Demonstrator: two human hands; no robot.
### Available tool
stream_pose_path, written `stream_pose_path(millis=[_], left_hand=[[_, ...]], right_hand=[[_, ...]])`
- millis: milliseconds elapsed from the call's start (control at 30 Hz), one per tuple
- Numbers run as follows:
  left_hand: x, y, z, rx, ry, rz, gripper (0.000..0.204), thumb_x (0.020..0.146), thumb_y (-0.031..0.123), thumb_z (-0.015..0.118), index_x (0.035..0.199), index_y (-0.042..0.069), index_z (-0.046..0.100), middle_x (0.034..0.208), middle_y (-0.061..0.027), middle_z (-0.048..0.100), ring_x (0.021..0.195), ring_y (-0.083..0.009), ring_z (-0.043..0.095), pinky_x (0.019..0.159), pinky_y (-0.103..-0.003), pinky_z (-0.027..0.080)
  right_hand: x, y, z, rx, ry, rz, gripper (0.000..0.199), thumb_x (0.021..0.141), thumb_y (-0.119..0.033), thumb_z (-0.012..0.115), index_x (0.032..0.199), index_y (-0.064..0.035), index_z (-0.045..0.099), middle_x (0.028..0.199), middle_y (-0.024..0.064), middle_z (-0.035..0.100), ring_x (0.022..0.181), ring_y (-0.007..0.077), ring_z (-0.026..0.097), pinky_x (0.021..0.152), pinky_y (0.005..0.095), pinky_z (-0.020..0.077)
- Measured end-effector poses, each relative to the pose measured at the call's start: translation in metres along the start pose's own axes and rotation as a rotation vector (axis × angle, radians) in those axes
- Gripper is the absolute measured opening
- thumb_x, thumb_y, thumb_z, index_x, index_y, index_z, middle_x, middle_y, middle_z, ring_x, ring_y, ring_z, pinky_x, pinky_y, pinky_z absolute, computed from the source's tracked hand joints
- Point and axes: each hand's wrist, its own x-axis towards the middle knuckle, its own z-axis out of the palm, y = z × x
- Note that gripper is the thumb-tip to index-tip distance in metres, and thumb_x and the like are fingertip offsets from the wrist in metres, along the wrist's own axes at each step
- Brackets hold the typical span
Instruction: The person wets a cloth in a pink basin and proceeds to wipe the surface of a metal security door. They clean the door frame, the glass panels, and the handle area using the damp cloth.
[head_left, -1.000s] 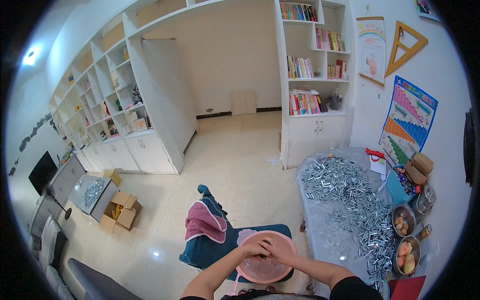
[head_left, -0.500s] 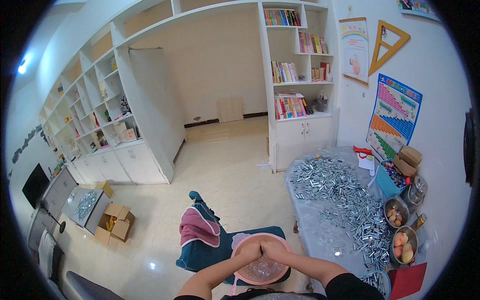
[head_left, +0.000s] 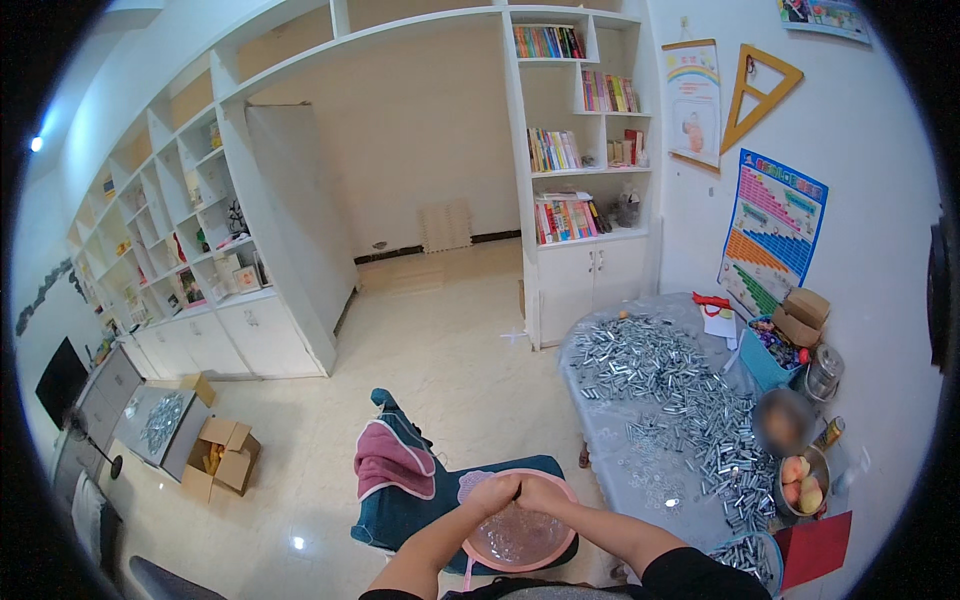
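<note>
Over the far part of a pink basin (head_left: 573, 492), my left hand (head_left: 493, 493) and my right hand (head_left: 544, 494) are brought together. Both have their fingers closed in a pinch, thumbs and fingertips meeting. A small dark spot shows between them, but what they grip is too small to make out. Clear, shiny little pieces (head_left: 515, 538) lie inside the basin below my hands. The basin rests on the seat of a teal chair (head_left: 385, 520).
A pink towel (head_left: 396, 466) hangs over the chair back. On the right, a covered table (head_left: 620, 440) carries many small metal cylinders (head_left: 655, 360), a bowl of peaches (head_left: 803, 485) and a blue basket (head_left: 768, 358). An open cardboard box (head_left: 222, 455) stands on the floor at left.
The whole view has shifted slightly, with the room's things a little further left. My hands stay together over the basin; their grip looks much the same.
</note>
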Motion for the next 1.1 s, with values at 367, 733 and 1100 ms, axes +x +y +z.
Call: stream_pose_path(millis=[367, 733, 1100], left_hand=[[-0.002, -0.019, -0.009, 0.163, 0.209, 0.293, 0.014, 0.082, 0.018, 0.05, 0.091, 0.008, 0.047, 0.067, -0.0124, 0.061, 0.061, -0.0298, 0.063, 0.051, -0.039, 0.051], [-0.015, -0.039, -0.005, 0.062, 0.213, -0.147, 0.02, 0.073, 0.015, 0.063, 0.086, 0.004, 0.053, 0.08, -0.0176, 0.061, 0.079, -0.034, 0.062, 0.066, -0.045, 0.05], [-0.037, 0.091, 0.057, -0.416, -0.346, 0.265, 0.075, 0.051, 0.026, 0.086, 0.11, -0.003, 0.049, 0.105, -0.0223, 0.056, 0.098, -0.0339, 0.057, 0.084, -0.038, 0.047]], right_hand=[[-0.005, -0.028, -0.025, 0.376, -0.231, 0.312, 0.029, 0.063, -0.009, 0.066, 0.091, -0.0047, 0.059, 0.058, 0.0049, 0.053, 0.047, 0.014, 0.049, 0.041, 0.0289, 0.0381], [-0.033, 0.023, 0.052, 0.618, -0.03, 0.326, 0.047, 0.082, -0.02, 0.062, 0.126, -0.0081, 0.048, 0.13, 0.0113, 0.046, 0.12, 0.0253, 0.043, 0.1, 0.0358, 0.0357], [-0.208, -0.044, 0.053, 1.295, 0.636, 0.717, 0.056, 0.083, -0.037, 0.064, 0.125, -0.0036, 0.049, 0.107, 0.0098, 0.059, 0.093, 0.0174, 0.059, 0.078, 0.0308, 0.0503]])
